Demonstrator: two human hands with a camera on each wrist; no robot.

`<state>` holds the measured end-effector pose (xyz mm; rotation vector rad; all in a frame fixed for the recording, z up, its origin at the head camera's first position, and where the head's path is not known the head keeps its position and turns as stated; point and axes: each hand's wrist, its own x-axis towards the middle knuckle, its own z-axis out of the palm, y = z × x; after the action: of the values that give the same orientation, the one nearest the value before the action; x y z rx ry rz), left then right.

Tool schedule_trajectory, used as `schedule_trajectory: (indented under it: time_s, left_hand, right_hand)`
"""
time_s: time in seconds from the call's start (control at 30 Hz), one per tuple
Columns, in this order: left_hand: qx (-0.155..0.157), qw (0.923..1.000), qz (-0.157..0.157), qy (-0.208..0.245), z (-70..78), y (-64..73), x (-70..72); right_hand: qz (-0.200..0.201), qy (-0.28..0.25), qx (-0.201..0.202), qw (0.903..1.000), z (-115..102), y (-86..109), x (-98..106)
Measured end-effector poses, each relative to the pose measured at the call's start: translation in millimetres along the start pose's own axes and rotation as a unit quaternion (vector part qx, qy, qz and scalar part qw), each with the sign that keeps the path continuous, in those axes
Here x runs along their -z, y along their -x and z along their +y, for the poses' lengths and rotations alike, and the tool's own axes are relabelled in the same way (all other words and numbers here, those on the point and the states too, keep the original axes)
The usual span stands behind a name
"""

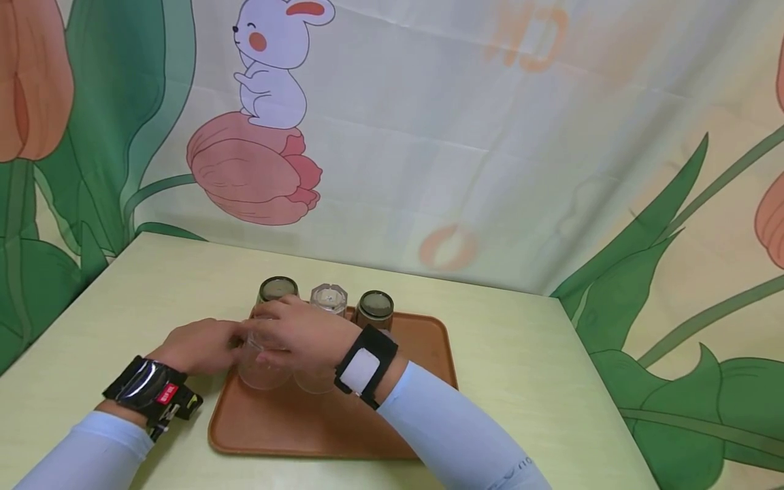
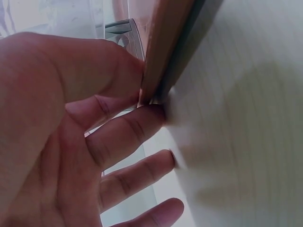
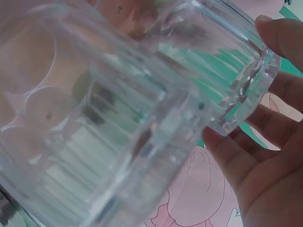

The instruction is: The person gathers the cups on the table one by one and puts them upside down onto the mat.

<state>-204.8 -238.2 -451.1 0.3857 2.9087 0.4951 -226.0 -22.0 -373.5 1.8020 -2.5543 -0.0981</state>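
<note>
A brown tray [image 1: 318, 432] carries several upside-down glasses. My left hand [image 1: 205, 344] is at the tray's left edge; in the left wrist view its thumb and index finger pinch the tray rim [image 2: 158, 52], other fingers spread by the tabletop. My right hand [image 1: 312, 337] reaches over the front row. Its thumb and fingers grip the upturned base of a clear glass [image 3: 213, 61], the front-left one [image 1: 263, 374]. Closer to the right wrist camera stands another clear glass [image 3: 94, 142], partly hidden by my right hand in the head view.
Behind the hands stand a dark glass [image 1: 278, 288], a clear faceted glass [image 1: 329, 298] and another dark glass [image 1: 375, 306]. The pale table [image 1: 508, 340] extends around the tray. A printed curtain [image 1: 392, 136] hangs along the table's back edge.
</note>
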Motion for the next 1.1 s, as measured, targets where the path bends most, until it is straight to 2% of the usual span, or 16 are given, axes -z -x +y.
schedule_trajectory:
  time_s: [0.4,0.6,0.87,1.1]
  left_hand:
    - [0.006,0.9999,-0.010,0.001,-1.1,-1.3,1.1]
    - [0.008,0.9999,-0.010,0.005,-0.2,-2.2,-0.2]
    - [0.010,0.9999,-0.011,-0.001,-2.9,-3.2,-1.6]
    - [0.012,0.9998,-0.013,0.000,-2.1,-2.6,-1.2]
  right_hand:
    - [-0.015,0.033,0.002,0.9993,-1.4,-4.5,-0.2]
    - [-0.038,0.057,0.002,0.9977,-4.2,-6.9,-7.2]
    - [-0.030,0.056,0.004,0.9979,-0.6,-11.8,-14.9]
    - [-0.035,0.029,-0.007,0.9990,-0.7,-11.4,-13.8]
